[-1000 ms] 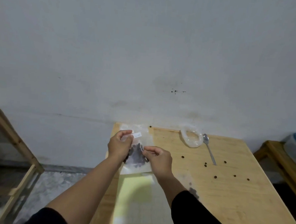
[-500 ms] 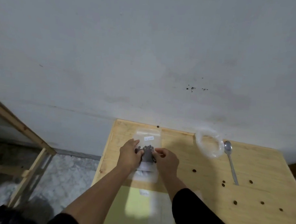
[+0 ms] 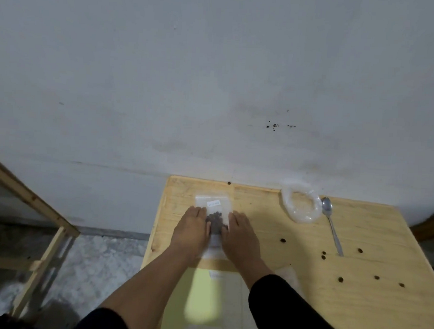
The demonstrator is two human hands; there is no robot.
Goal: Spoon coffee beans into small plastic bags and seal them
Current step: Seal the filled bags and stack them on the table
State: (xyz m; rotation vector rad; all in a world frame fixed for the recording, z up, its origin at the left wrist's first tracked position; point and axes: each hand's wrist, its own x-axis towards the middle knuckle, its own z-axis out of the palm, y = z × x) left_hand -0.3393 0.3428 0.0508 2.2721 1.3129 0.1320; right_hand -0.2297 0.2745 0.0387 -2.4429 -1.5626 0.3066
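Partly hidden beneath both palms, a small plastic bag point(image 3: 215, 209) of coffee beans point(image 3: 215, 221) is laid flat on the wooden table point(image 3: 305, 282) near its far left corner. The left hand point(image 3: 191, 232) and right hand point(image 3: 241, 237) are spread open and pressed on its sides, nothing being pinched. A second ago the bag was held lifted between fingertips. The bag's near end is blurred. A spoon point(image 3: 331, 224) and an open bag point(image 3: 300, 204) are seen further right.
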